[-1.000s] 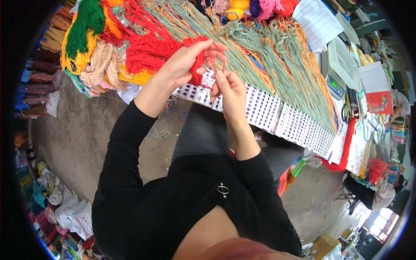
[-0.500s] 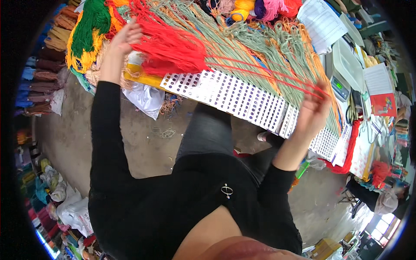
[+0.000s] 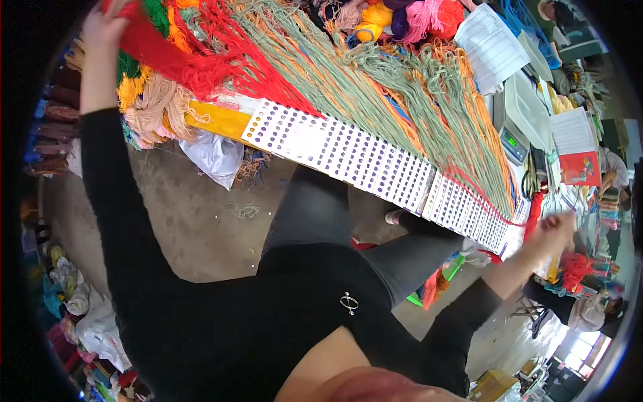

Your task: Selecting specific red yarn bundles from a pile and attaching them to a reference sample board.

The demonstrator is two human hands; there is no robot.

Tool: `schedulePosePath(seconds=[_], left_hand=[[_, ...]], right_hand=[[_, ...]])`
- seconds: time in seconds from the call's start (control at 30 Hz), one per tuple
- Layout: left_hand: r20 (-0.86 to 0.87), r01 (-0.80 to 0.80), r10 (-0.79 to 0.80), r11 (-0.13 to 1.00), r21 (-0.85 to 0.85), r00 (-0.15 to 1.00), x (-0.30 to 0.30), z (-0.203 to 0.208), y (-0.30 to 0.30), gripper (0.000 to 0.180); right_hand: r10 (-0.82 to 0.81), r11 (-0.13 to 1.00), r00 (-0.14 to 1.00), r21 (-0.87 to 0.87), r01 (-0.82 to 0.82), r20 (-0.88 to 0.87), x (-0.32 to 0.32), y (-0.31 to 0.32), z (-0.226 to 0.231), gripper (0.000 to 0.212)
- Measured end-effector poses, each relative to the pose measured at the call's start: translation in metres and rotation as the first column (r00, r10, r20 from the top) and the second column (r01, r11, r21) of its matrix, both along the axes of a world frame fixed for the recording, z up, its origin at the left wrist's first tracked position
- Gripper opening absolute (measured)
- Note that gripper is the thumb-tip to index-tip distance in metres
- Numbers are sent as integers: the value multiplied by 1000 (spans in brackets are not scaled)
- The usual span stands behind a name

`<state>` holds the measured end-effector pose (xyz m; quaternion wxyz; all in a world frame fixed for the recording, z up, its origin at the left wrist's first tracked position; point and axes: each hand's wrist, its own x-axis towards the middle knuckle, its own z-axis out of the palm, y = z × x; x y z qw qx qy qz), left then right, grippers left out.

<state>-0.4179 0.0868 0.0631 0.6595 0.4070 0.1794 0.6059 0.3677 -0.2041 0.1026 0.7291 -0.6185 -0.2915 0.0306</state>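
Observation:
At the far left my left hand (image 3: 104, 28) is closed round one end of a thick bundle of red yarn (image 3: 181, 70), lifted over the table's corner. From there the bundle trails right across the laid-out strands. My right hand (image 3: 557, 231) is out at the right, past the table edge, its fingers curled and somewhat blurred. A loose red yarn strand (image 3: 479, 191) runs toward it over the white cards. Sage green and orange yarn strands (image 3: 375, 94) cover the tabletop in long slanting rows. White cards with rows of dark dots (image 3: 348, 151) line the near edge.
On the right are a scale (image 3: 514, 144) with a tray, printed sheets (image 3: 492, 47) and a red-and-white paper (image 3: 577, 164). Coloured yarn balls (image 3: 375, 20) lie at the back. A white plastic bag (image 3: 211, 161) hangs below the left corner. Another person sits far right.
My left hand has moved left and away from me, drawing the red bundle with it. My right hand has swung right and nearer, and the taut red strands between them now lie slack.

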Motion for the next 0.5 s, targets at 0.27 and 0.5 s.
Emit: schedulePosePath(seconds=[0.27, 0.5], left_hand=[[-243, 118, -363, 739, -663, 900, 262, -80, -162, 41], [-261, 106, -571, 528, -842, 778, 298, -123, -180, 44]], right_hand=[[871, 367, 467, -426, -827, -156, -249, 80, -162, 20], [812, 338, 546, -595, -729, -207, -302, 103, -213, 19]])
